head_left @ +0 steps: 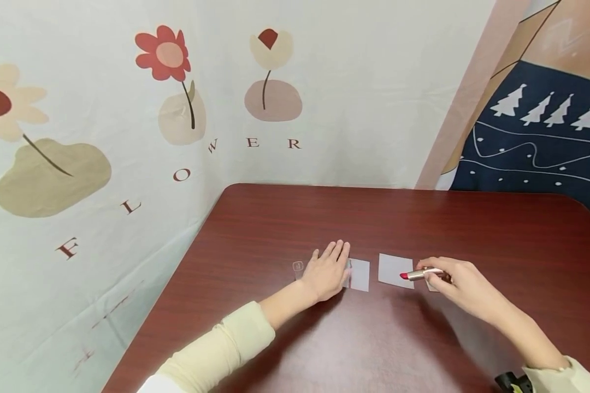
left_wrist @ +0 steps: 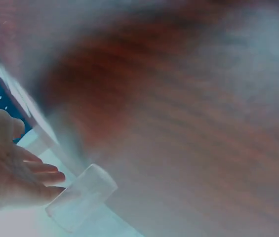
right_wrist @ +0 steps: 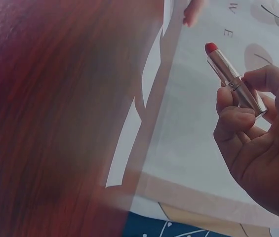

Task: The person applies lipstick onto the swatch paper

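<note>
My right hand (head_left: 464, 284) pinches a lipstick (right_wrist: 228, 71), its red tip bare and its case shiny gold. In the head view, the lipstick's tip overlaps a white paper square (head_left: 390, 267). My left hand (head_left: 326, 273), fingers straight, lies palm down over the left part of another white paper (head_left: 361, 276). A reddish streak shows on that paper beside the hand. Just left of the wrist is a clear lipstick cap (left_wrist: 82, 197), which stands close to the thumb side in the left wrist view.
Mostly hidden beneath the right hand, a third piece of paper (head_left: 431, 287) shows one corner. Everything lies on a dark red wooden table (head_left: 364, 218). A printed flower curtain (head_left: 364, 98) hangs behind the table, with a navy tree-patterned cloth (head_left: 536, 147) at the right.
</note>
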Tool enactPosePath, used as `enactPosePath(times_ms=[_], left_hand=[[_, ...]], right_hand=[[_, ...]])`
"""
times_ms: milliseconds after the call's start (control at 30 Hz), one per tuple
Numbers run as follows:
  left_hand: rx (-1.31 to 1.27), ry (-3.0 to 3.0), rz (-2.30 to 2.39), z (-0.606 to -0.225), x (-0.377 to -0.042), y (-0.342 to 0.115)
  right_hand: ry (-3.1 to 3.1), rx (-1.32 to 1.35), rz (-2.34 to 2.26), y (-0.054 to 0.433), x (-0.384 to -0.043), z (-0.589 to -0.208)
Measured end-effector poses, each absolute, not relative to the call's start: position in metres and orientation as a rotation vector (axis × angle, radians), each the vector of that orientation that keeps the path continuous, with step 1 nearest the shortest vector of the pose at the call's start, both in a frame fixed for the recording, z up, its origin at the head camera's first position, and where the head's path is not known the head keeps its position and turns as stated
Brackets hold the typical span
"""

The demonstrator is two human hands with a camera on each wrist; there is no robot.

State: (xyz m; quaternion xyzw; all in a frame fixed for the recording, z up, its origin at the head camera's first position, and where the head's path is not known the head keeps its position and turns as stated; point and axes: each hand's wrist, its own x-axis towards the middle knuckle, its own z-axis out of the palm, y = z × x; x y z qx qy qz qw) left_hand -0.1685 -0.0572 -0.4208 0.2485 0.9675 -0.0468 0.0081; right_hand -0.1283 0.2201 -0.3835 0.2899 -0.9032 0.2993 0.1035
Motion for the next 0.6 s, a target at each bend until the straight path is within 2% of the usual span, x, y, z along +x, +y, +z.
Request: enactPosePath(times_ms=[300,600], left_hand=[[1.004,3.047,0.107,-0.416,-0.179,-0.038],[1.031,2.958,0.185,-0.421,-0.193,-0.01]], right_hand=[[-2.685,0.771,0.848,0.234,-0.139,-0.384],[-2.783,0.667,0.955,0.241,-0.147,-0.39]])
